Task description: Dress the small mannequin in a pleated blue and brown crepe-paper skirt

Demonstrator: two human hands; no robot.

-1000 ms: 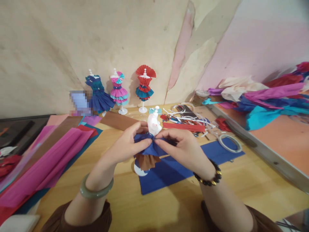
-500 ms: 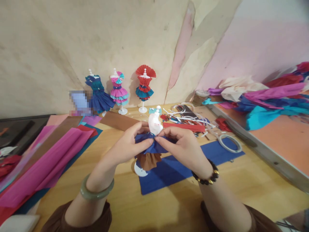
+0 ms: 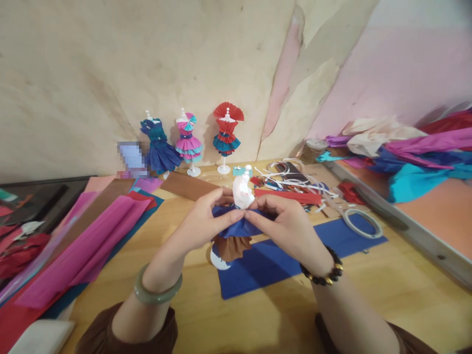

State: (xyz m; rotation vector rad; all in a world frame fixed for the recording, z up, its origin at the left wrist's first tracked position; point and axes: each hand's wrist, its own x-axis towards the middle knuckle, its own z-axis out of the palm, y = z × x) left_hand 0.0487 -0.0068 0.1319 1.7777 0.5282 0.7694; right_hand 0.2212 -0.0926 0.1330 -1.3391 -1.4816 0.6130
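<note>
A small white dress form (image 3: 242, 191) stands tilted between my hands, its round base (image 3: 220, 260) on the table. Around its waist sits a blue paper skirt (image 3: 238, 228), above a brown ruffled layer (image 3: 232, 247). My left hand (image 3: 206, 214) pinches the blue skirt at the waist with thumb and fingers. From the other side my right hand (image 3: 282, 216) pinches the same skirt, the two thumb tips nearly meeting at the front. Fingers behind the form are partly hidden. Under and beside it lies a flat strip of blue paper (image 3: 265, 270).
Behind stand dressed forms in blue (image 3: 160, 147), pink (image 3: 190, 140) and red (image 3: 226, 130). Coloured paper sheets (image 3: 99, 236) lie at left. White strips and scraps (image 3: 287, 179), a tape roll (image 3: 363, 223) and a metal-edged tray (image 3: 405, 236) with crumpled paper are at right.
The whole view has shifted, so everything appears slightly further right. Both hands keep their pinch on the blue skirt, the thumbs slightly closer together at the waist.
</note>
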